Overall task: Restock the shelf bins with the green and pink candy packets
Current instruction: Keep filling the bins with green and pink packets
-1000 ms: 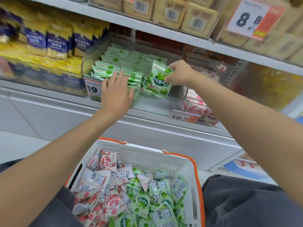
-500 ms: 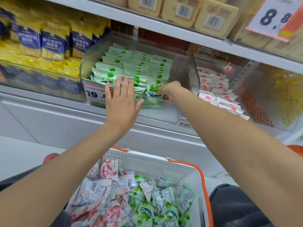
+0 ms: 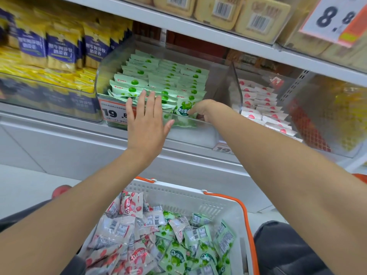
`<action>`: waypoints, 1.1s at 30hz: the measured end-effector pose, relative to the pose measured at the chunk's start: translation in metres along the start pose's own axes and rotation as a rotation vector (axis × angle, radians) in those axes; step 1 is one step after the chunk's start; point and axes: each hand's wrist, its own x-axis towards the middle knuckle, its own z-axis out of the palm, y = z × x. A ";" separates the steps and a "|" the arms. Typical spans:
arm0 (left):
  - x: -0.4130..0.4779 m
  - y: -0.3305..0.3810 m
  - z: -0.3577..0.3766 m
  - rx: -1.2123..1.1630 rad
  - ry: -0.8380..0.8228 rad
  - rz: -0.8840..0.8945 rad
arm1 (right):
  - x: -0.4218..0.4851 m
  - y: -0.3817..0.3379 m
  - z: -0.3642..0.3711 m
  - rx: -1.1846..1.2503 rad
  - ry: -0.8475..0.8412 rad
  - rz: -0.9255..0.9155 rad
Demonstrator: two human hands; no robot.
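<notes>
Now the right hand (image 3: 202, 111) pinches a green packet (image 3: 184, 108) in the bin (image 3: 103, 80); at its nine o'clock, the left hand (image 3: 146, 124) has its fingers spread.

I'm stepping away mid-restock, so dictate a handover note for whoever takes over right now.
Left hand: open, fingers straight at the front green rows.
Right hand: pinching a green packet at the front of the green bin.
Done: green bin mostly filled; pink packets lined up to its right.
Left: seat this packet, then empty the basket, holding many of both colours.

Clear glossy plastic bin (image 3: 236, 84), perforated white plastic basket (image 3: 178, 197)
</notes>
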 end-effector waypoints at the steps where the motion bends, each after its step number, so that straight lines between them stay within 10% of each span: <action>1: 0.000 0.000 0.000 -0.001 0.002 0.004 | 0.000 0.000 0.001 0.028 0.002 0.008; 7: -0.001 0.001 -0.003 -0.080 0.004 -0.002 | -0.029 0.011 -0.015 -0.004 0.263 -0.052; 14: -0.042 0.028 -0.005 -0.431 0.221 0.196 | -0.104 0.065 0.002 -0.135 0.576 -0.724; 17: -0.075 0.040 0.011 -0.632 -0.250 0.074 | -0.117 0.120 0.042 -0.148 0.380 -0.712; 23: -0.131 0.037 0.042 -0.459 -1.003 0.159 | -0.121 0.281 0.125 -0.320 -0.250 -0.096; 33: -0.156 0.041 0.068 -0.295 -1.196 0.292 | -0.139 0.361 0.192 -0.718 -0.614 -0.021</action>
